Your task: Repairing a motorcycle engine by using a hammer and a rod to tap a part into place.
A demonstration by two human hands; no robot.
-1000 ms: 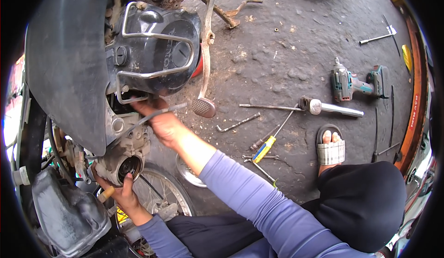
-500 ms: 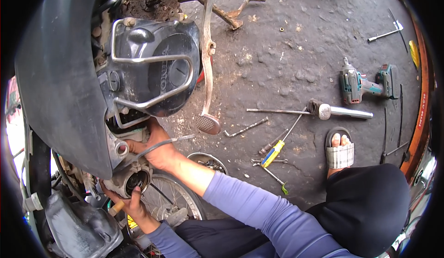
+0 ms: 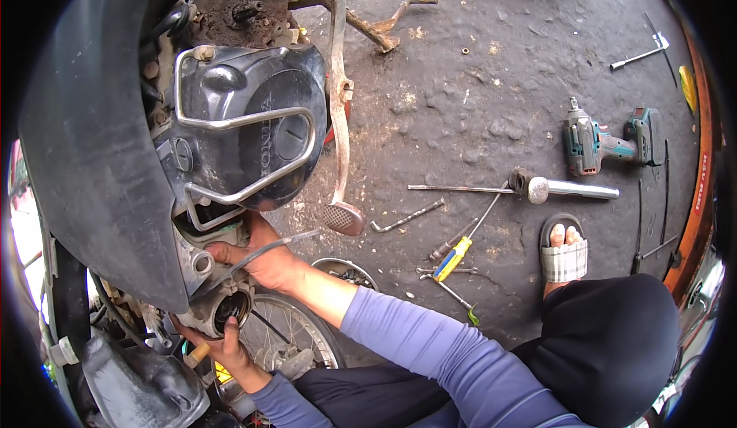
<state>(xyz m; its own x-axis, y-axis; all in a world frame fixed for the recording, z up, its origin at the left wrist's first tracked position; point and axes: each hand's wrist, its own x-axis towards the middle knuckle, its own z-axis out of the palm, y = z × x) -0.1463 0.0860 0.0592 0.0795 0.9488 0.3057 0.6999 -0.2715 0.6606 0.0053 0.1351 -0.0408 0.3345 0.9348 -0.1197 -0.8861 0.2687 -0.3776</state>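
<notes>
At the lower left, my left hand (image 3: 228,353) is closed around a grey engine cylinder head (image 3: 204,314), its thumb at the rim of the dark round opening. My right hand (image 3: 265,257) reaches in just above, gripping the same engine unit between that opening and the black engine cover (image 3: 257,132); several of its fingertips are hidden. A thin grey hose (image 3: 278,244) passes across this hand. Beside its thumb is a metal lug with a hole (image 3: 201,263). A tan stub (image 3: 197,354) sticks out next to my left hand.
A bent metal guard (image 3: 249,118) and a rusty foot pedal (image 3: 343,218) stand close above my right hand. On the ground lie a hammer (image 3: 564,188), a yellow-blue screwdriver (image 3: 453,259), a hex key (image 3: 407,214) and a cordless impact wrench (image 3: 603,140). A spoked wheel (image 3: 295,328) lies below my forearm.
The motorcycle's engine cover, guard and pedal have shifted slightly left and toward me, while the tools on the ground keep their places. Both hands stay on the engine unit.
</notes>
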